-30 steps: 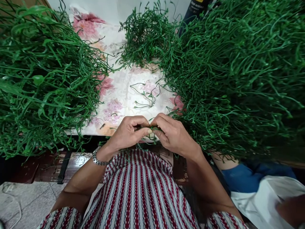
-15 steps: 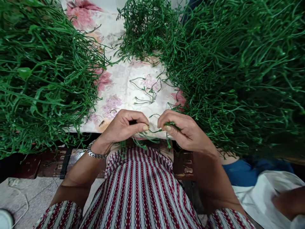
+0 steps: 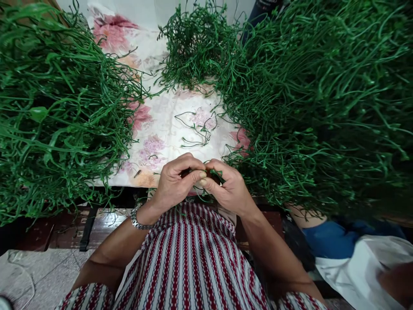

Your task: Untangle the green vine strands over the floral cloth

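My left hand point(image 3: 179, 181), with a metal watch band point(image 3: 138, 219) at the wrist, is closed in a pinch at the table's near edge. Its thumb meets the thumb of my right hand point(image 3: 229, 185), which is closed as well. Between them are thin green plastic-looking stems point(image 3: 217, 174), mostly covered by the fingers. Some stem ends hang below the hands, over my lap. On the floral cloth point(image 3: 163, 112) just beyond my hands lie several loose stems point(image 3: 204, 137).
Large heaps of green stems stand on the left point(image 3: 64, 116) and right point(image 3: 322, 112), with a smaller bunch point(image 3: 196, 47) at the back. A small dark metal piece point(image 3: 137, 173) lies near the front edge. Another person in a white top point(image 3: 351, 271) sits at the right.
My hands have come together from a gap, the right moving left and the left slightly right. The strand that spanned between them is now hidden by the fingers.
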The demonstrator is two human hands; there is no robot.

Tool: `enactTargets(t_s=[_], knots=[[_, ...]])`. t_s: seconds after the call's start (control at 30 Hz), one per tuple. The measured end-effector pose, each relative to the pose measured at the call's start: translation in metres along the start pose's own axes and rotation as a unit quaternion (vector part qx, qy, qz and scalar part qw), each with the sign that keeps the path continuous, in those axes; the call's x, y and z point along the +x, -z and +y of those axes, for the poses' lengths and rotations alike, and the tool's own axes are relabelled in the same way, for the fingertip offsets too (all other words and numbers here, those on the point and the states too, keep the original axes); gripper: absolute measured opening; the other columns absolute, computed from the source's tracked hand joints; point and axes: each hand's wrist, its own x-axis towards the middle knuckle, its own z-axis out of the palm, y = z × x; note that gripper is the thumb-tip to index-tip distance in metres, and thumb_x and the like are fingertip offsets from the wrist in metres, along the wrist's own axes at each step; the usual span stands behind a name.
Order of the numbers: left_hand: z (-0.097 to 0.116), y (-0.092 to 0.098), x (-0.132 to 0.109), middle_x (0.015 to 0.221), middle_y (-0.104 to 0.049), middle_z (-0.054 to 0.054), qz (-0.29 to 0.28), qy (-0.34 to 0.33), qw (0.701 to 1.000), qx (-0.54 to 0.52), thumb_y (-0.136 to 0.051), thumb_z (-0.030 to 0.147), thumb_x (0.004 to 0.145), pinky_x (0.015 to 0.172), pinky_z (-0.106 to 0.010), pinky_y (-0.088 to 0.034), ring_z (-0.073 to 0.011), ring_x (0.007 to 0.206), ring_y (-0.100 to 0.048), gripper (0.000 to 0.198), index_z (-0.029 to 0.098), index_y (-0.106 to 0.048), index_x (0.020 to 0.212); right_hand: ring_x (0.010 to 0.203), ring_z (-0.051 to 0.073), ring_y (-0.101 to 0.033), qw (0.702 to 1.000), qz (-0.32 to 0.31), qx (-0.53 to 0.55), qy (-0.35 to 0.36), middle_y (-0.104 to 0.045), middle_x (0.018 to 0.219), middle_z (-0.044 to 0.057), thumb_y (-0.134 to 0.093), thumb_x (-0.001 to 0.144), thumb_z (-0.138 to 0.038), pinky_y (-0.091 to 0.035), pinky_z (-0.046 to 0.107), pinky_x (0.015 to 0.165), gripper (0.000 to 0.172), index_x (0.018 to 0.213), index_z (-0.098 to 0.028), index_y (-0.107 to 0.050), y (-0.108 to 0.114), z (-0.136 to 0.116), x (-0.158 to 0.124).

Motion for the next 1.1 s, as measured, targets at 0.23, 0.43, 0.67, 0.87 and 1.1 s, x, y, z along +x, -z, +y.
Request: enactTargets(t_s=[0.23,0.43,0.67,0.87,1.1], knots=[[0.0,0.007,-0.001,0.064,-0.054,0.002,-0.069,0.096,0.991,-0.065,-0.064,0.025,0.075,0.054,-0.018,-0.037,-0.0078,0.058,-0.046,0.01,0.016,-0.062,0.078,0.062,0.01,-0.048,0.998,0.028,-0.007,0.064,-0.05,0.067,-0.001,-0.056,0.082,-0.021,-0.037,0.023,0.059,0.006,0.077,-0.017,-0.055,0.005,0.003,0.0],[0.015,0.013,0.004,0.055,-0.048,0.003,-0.178,0.121,0.97,0.111,-0.055,0.026,0.079,0.048,-0.018,-0.032,-0.0072,0.052,-0.04,0.016,0.013,-0.06,0.07,0.062,0.011,-0.043,0.988,-0.038,-0.111,0.104,-0.045,0.066,0.0,-0.05,0.083,-0.015,-0.033,0.024,0.057,0.011,0.073,-0.016,-0.054,0.013,-0.002,-0.001],[0.013,0.016,0.002,0.048,-0.049,0.001,-0.216,0.156,0.963,-0.03,-0.063,0.034,0.074,0.044,-0.02,-0.031,-0.0064,0.045,-0.037,0.027,0.011,-0.062,0.059,0.059,0.01,-0.043,0.984,-0.127,0.075,0.099,-0.045,0.062,-0.001,-0.051,0.084,-0.021,-0.033,0.024,0.057,0.017,0.068,-0.014,-0.054,0.017,-0.003,0.002],[0.013,0.015,0.001,0.055,-0.061,-0.003,-0.139,0.203,0.954,-0.17,-0.07,0.033,0.066,0.044,-0.022,-0.034,-0.0091,0.047,-0.047,0.02,0.013,-0.068,0.062,0.056,0.009,-0.045,0.937,-0.135,0.318,0.054,-0.049,0.062,-0.001,-0.054,0.083,-0.03,-0.036,0.025,0.055,0.021,0.068,-0.015,-0.056,0.002,0.005,0.001],[0.004,0.019,0.006,0.06,-0.06,-0.002,-0.054,0.17,0.982,-0.06,-0.065,0.029,0.072,0.045,-0.019,-0.032,-0.0071,0.05,-0.044,0.016,0.013,-0.068,0.072,0.069,0.014,-0.053,0.994,0.101,0.03,0.043,-0.057,0.075,0.004,-0.046,0.088,-0.024,-0.041,0.029,0.065,0.014,0.078,-0.018,-0.055,0.021,0.001,0.0]])
